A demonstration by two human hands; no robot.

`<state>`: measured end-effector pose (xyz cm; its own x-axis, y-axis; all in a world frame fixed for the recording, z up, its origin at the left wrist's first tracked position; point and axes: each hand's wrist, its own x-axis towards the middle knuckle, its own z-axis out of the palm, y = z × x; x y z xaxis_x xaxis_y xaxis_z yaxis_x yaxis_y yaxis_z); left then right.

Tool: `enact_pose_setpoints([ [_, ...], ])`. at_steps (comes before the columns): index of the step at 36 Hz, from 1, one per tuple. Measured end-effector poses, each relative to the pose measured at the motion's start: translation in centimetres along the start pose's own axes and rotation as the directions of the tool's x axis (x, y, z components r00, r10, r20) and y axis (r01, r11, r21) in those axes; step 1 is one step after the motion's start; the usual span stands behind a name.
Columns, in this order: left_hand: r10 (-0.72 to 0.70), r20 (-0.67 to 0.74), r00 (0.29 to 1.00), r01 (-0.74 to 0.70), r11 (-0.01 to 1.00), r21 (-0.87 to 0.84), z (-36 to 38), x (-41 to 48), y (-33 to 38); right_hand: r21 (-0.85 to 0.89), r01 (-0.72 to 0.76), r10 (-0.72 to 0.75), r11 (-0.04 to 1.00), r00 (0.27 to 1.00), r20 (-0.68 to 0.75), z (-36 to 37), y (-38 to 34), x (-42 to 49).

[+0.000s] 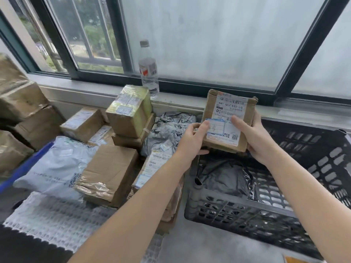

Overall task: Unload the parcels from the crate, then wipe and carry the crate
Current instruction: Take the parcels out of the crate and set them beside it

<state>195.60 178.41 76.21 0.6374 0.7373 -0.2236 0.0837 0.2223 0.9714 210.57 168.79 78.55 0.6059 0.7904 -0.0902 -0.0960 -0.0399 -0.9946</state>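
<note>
so both hands are on one small cardboard parcel, held up over the far left corner of the black crate, label side facing the camera. left hand grips its left edge, thumb curled onto the blue sticker, fingers tucked underneath. right hand wraps round the right edge with the thumb on the label. crate sits on the right, just below the window sill, with a crumpled silver bag lying in its bottom. left of the crate is the pile of parcels: brown boxes, grey poly bags, a pale mailer, bubble wrap nearest. a water bottle stands on the sill behind a taped box
</note>
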Motion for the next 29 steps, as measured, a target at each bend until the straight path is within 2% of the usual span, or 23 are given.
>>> enact_pose_setpoints([
  [5, 0.055, -0.007, 0.998, -0.053, 0.991, 0.122, -2.4, -0.5, 0.5, -0.035, 0.076, -0.076, 0.996, 0.997, 0.002, 2.5, -0.9, 0.1],
  [12, 0.093, 0.021, 0.995, -0.095, 0.984, 0.151, -7.5, -0.7, 1.5, -0.036, 0.127, -0.127, 0.991, 0.992, -0.013, 7.9, -2.0, -0.8],
  [17, 0.158, 0.096, 0.983, -0.174, 0.966, 0.189, -13.1, -1.5, 2.9, -0.017, 0.165, -0.166, 0.986, 0.986, -0.027, 13.6, -2.4, -1.3],
  [21, 0.241, 0.178, 0.954, -0.284, 0.916, 0.283, -17.4, -2.6, 3.1, -0.035, 0.163, -0.165, 0.986, 0.985, -0.044, 17.9, -2.5, -1.7],
  [29, 0.268, 0.226, 0.936, -0.338, 0.864, 0.374, -24.7, -3.8, 2.4, -0.067, 0.154, -0.157, 0.986, 0.987, -0.041, 24.6, -1.9, -2.8],
])
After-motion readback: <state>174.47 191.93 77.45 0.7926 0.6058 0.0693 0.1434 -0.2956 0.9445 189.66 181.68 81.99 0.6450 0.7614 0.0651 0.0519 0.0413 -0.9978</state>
